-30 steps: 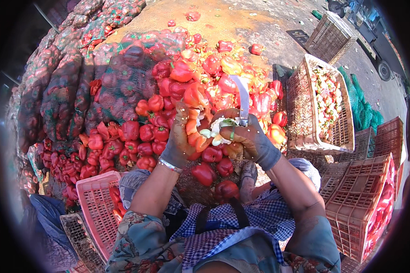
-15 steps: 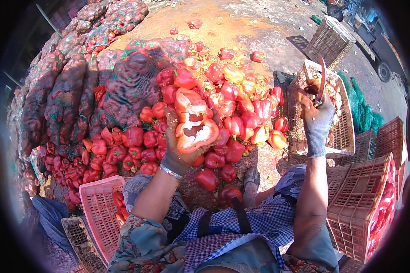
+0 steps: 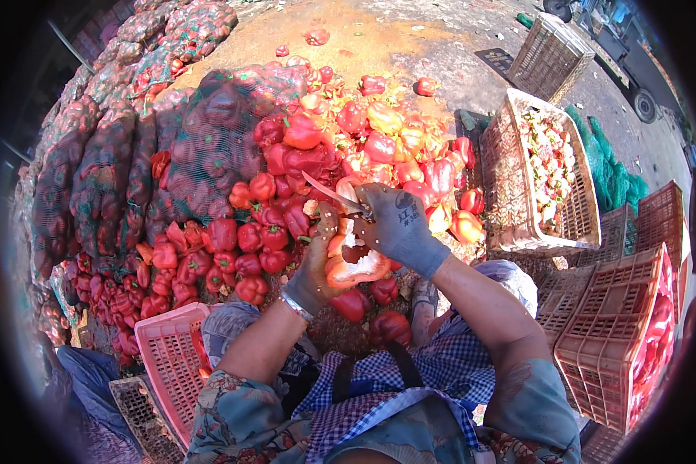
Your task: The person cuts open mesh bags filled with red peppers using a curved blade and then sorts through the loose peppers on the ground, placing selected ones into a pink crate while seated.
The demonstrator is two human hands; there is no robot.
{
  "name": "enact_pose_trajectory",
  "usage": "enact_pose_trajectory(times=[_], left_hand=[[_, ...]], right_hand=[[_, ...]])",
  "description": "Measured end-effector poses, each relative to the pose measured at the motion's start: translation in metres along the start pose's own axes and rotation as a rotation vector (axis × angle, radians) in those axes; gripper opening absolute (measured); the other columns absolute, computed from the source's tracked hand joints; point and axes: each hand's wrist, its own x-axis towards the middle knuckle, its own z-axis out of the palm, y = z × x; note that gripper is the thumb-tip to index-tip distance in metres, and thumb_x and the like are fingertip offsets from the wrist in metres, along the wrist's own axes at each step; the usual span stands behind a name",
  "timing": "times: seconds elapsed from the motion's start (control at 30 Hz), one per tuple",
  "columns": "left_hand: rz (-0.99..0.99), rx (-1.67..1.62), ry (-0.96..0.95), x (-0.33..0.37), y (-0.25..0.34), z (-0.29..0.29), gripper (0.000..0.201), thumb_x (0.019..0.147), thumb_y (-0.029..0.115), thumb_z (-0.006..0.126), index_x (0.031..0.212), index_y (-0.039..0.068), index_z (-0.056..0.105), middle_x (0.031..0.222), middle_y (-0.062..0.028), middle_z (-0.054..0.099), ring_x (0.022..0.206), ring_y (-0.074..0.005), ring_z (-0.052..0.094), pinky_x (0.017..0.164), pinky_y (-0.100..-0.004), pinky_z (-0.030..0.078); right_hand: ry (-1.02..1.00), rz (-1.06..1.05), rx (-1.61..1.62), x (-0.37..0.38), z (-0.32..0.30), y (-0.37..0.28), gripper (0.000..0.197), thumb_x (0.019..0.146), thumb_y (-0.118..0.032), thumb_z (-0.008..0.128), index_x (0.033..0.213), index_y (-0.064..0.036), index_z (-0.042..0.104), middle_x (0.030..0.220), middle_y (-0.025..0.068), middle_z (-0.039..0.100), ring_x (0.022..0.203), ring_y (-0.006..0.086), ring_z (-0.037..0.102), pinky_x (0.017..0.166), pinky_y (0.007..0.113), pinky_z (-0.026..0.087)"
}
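My left hand [image 3: 315,265], in a dark, soiled glove, is closed around a cut-open red bell pepper [image 3: 357,271] whose pale inside faces up. My right hand [image 3: 404,230], in a grey glove, grips a knife [image 3: 329,189] by its handle just above the pepper. The curved blade points up and to the left over the pile. The two hands are close together, and the right fingers partly cover the pepper's upper part. Beyond them spreads a heap of whole red bell peppers [image 3: 301,131], some partly yellow.
Right of the heap, a crate [image 3: 510,185] holds pale pepper cores [image 3: 547,166]. Stacked crates [image 3: 603,340] stand at the near right, and a pink crate [image 3: 170,363] at the near left. Filled mesh sacks [image 3: 220,147] line the left. Green netting [image 3: 607,166] lies beyond the crates.
My right hand has come from the core crate at the right, with the knife, over to the pepper. My left hand still holds the pepper, now tilted and slightly lower.
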Motion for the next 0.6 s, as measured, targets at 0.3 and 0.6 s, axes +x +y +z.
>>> enact_pose_trajectory(times=[0.3, 0.6], left_hand=[[0.424, 0.708, 0.188, -0.006, 0.017, 0.004, 0.046, 0.100, 0.038, 0.050, 0.136, 0.009, 0.046, 0.119, -0.0071, 0.059, 0.099, -0.0163, 0.060, 0.083, -0.0324, 0.053], [0.843, 1.190, 0.659, -0.142, 0.122, 0.049, 0.041, 0.101, 0.030, 0.052, 0.133, 0.004, 0.049, 0.118, -0.0100, 0.060, 0.107, -0.0149, 0.057, 0.093, -0.0295, 0.046]], right_hand=[[-0.125, 0.127, 0.310, 0.000, -0.014, -0.011, 0.025, 0.079, -0.020, 0.064, 0.093, 0.0008, 0.061, 0.083, 0.0244, 0.065, 0.078, 0.0408, 0.065, 0.067, 0.047, 0.050], [0.285, 0.421, 0.135, -0.013, -0.080, 0.071, 0.026, 0.080, -0.019, 0.066, 0.101, -0.0055, 0.068, 0.086, 0.0205, 0.069, 0.080, 0.0325, 0.069, 0.073, 0.040, 0.053]])
